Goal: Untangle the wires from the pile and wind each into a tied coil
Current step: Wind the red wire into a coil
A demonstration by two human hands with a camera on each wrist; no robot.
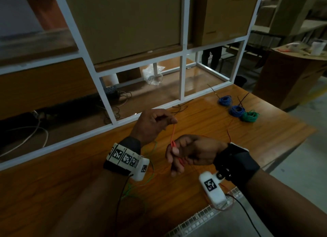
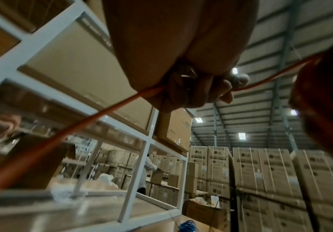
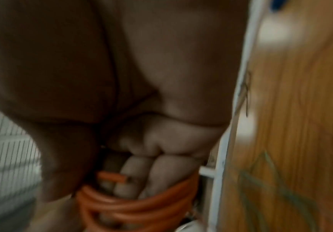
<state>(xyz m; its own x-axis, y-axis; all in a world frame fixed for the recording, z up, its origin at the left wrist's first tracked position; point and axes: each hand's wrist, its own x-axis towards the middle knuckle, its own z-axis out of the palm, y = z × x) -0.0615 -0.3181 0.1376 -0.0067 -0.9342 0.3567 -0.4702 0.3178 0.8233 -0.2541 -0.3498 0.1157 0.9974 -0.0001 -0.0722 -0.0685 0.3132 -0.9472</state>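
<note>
Around the right hand (image 1: 190, 152) fingers (image 3: 157, 174): several turns of red wire (image 1: 173, 135) wound on, fingers pressed together. Wire runs up to left hand (image 1: 154, 124), pinched btwn thumb & fingertips. Loose green wire (image 1: 148, 176) lies on table (image 1: 62, 192) below the left wrist.

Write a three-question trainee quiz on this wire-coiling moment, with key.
1. True or false: the right hand has the orange wire wound round its fingers.
2. How many tied blue coils lie on the wooden table?
3. The left hand: A) pinches the orange wire, B) lies flat, C) holds the green coil.

Key: 1 true; 2 two; 3 A.
</note>
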